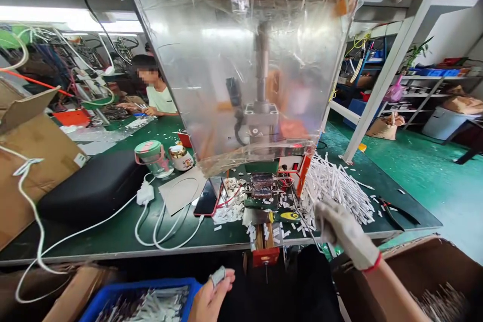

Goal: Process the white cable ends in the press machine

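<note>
My left hand (213, 294) is low in front, beside the blue basket (196, 287) of white and dark strip-like pieces. It has a grey wrap on one digit, and its fingers are drawn together; whatever they hold, if anything, is hidden. A white glove with a red cuff covers my right hand (349, 235), at the table edge before a heap of white strips (335, 186). Its fingers are curled in, and their contents cannot be made out. Between the hands stands a small press (261, 123) behind a cloudy plastic sheet (215, 60), with white scraps around its base.
Red-and-black pliers (392, 214) lie at right. A yellow-black handled tool (289, 216) rests below the press. Left are a phone (206, 198), white cables, a jar (153, 158) and a black case (94, 186). Cardboard boxes flank the table; a person (162, 95) sits beyond.
</note>
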A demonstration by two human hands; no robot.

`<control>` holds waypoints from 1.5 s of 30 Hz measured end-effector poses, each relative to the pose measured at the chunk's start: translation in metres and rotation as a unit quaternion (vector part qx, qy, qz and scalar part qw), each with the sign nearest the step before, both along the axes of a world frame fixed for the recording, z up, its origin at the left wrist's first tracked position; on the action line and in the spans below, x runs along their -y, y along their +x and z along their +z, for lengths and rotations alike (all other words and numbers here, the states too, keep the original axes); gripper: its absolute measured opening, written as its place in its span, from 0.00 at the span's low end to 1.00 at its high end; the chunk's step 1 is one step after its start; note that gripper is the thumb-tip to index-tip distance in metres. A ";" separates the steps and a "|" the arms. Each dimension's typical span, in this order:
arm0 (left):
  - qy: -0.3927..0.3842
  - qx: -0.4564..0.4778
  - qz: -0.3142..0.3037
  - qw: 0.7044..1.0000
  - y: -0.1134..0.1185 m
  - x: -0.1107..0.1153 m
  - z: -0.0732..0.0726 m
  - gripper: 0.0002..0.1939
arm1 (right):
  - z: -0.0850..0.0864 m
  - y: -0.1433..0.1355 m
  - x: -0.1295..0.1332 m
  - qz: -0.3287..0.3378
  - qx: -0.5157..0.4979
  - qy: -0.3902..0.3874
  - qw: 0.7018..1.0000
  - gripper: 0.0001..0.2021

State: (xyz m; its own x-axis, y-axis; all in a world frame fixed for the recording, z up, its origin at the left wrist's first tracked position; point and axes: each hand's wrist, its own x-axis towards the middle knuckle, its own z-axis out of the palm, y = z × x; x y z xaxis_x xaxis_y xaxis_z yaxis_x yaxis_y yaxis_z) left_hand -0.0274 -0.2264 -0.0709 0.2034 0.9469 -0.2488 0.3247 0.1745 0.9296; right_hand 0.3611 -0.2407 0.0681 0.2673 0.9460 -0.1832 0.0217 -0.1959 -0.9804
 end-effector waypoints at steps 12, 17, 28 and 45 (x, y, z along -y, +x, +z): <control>0.028 0.037 0.028 0.999 0.028 -0.017 0.049 0.31 | -0.034 -0.110 -0.062 0.062 -0.085 -0.068 0.992 0.23; 0.026 0.021 0.043 0.999 0.013 -0.015 0.038 0.31 | -0.040 -0.109 -0.068 0.051 -0.154 -0.076 0.984 0.21; 0.025 0.023 0.024 0.999 0.021 -0.021 0.054 0.30 | -0.048 -0.110 -0.076 0.060 -0.172 -0.075 0.981 0.22; -0.178 0.213 -0.062 0.959 0.128 -0.089 0.113 0.21 | -0.003 0.014 -0.034 -0.028 0.211 -0.085 0.973 0.16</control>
